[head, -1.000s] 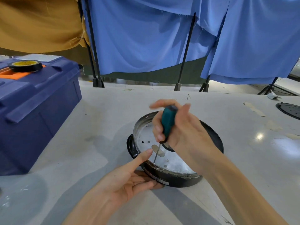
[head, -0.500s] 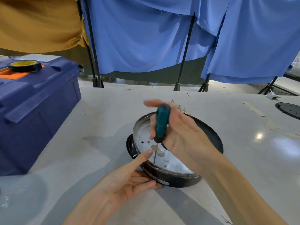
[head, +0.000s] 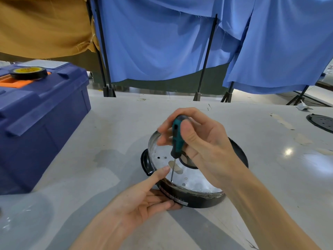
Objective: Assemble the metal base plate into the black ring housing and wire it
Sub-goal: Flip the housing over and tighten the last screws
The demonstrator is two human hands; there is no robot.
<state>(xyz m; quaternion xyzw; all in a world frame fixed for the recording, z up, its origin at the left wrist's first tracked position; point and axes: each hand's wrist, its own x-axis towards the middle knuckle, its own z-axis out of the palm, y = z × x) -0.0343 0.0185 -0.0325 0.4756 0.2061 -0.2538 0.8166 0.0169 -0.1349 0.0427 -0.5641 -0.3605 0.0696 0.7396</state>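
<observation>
Blocking half the metal base plate (head: 194,179): right hand (head: 203,145), screwdriver (head: 177,138).

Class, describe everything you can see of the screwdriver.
The screwdriver has a teal handle with black grip parts, plastic by its look, and a thin bare metal shaft. It stands almost upright, tip down on the plate close to its near-left rim. The right hand grips the handle. The left hand points a forefinger close beside the shaft; contact cannot be told.
</observation>
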